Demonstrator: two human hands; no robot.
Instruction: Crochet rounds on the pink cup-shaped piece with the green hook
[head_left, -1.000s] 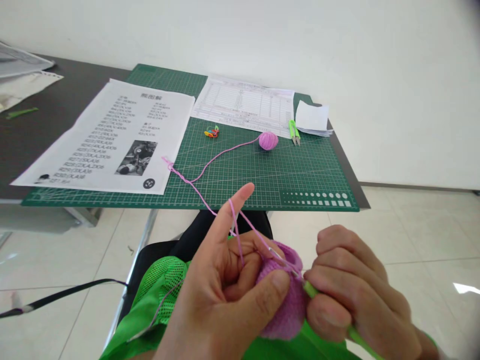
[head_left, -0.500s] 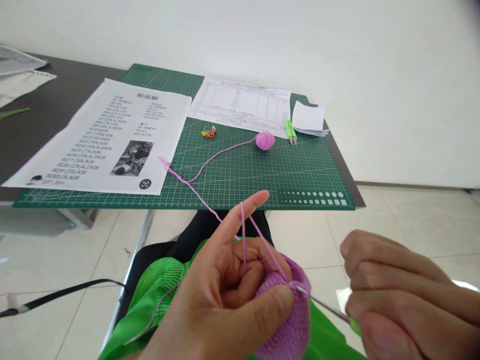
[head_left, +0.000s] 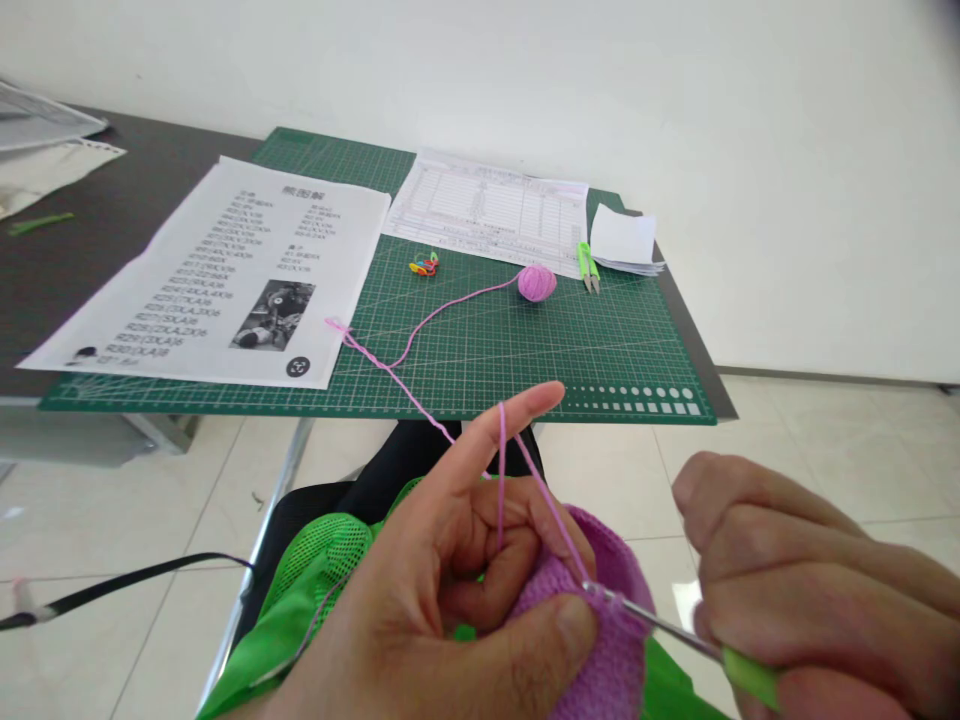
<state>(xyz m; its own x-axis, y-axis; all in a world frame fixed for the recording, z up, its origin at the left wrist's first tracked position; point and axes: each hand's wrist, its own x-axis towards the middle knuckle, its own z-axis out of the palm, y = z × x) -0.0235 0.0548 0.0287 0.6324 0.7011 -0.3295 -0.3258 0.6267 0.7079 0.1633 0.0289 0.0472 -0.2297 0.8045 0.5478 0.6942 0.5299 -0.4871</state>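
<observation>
My left hand pinches the edge of a purple crocheted piece between thumb and curled fingers. Its index finger is stretched out, with pink-purple yarn looped over it and running down to the stitches. At the right, my right hand is closed round the green handle of a crochet hook. The hook's metal tip meets the yarn at the rim of the piece, close to my left thumb. The piece looks hollow, like a cup; its lower part is out of frame.
On the green cutting mat lie a yarn ball, coloured stitch markers, green thread snips and a small paper stack. A printed pattern sheet covers the left side, a printed form the back.
The hook's tip has shifted to the left of the rim stitches, exposing more shaft. The crocheted piece has turned slightly and its opening shows more. The whole view has moved slightly.
</observation>
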